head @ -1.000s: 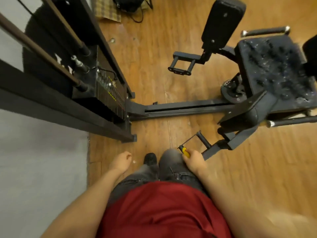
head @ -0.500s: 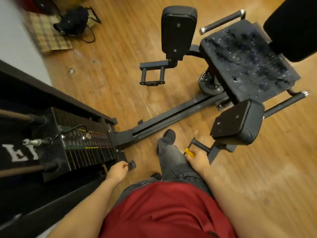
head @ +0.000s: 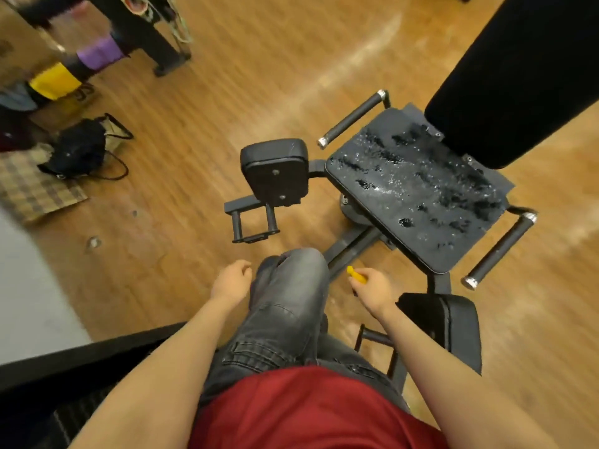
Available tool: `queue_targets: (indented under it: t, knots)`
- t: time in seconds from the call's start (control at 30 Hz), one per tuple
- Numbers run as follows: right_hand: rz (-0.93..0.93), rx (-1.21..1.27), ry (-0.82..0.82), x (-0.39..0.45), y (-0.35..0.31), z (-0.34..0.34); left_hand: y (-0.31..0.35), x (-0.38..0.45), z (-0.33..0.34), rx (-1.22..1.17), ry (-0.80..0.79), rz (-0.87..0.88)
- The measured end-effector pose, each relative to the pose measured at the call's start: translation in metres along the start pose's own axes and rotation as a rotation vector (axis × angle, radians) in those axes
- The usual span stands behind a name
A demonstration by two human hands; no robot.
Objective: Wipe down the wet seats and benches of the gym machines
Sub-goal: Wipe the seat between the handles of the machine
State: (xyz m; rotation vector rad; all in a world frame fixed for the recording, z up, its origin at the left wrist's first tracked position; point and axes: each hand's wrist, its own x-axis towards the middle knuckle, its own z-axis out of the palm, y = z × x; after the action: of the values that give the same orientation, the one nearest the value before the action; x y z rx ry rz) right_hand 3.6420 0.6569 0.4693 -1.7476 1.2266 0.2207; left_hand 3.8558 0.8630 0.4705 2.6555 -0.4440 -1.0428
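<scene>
A black padded machine seat [head: 418, 196] lies ahead and to the right, covered in water drops and wet patches. Its black backrest [head: 515, 72] rises at the top right. My right hand [head: 372, 288] grips a small yellow-handled tool [head: 356, 274], short of the seat's near edge. My left hand [head: 231, 281] hangs loosely curled beside my raised knee and holds nothing. No cloth is in view.
Two black leg pads [head: 275, 171] [head: 444, 322] and their foot bars flank my legs. Grip handles [head: 353, 119] [head: 500, 251] stick out on both sides of the seat. A black bag [head: 79, 150] and a checked mat [head: 29, 189] lie on the wooden floor at left.
I have walked towards the seat and turned left; the weight stack has slid out of view at lower left. My right hand still holds the yellow tool.
</scene>
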Motion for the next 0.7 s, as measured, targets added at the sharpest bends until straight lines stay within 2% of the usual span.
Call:
queue_targets:
  t: [0.23,0.4,0.57,0.7]
  knots:
    - [0.14,0.155,0.198,0.061,-0.026,-0.04,0.134,0.099,-0.018,0.194,-0.165,0.321]
    - [0.285,0.254,0.417,0.097,-0.036,-0.068,0.224,0.151,-0.01,0.322,-0.32,0.561]
    - [0.433,0.378,0.646,0.112,-0.03,-0.076,0.288,0.185,0.001,0.447,-0.365,0.762]
    - [0.478,0.357,0.798,0.12,-0.011,-0.082,0.321,0.201,0.008,0.615,-0.352,0.896]
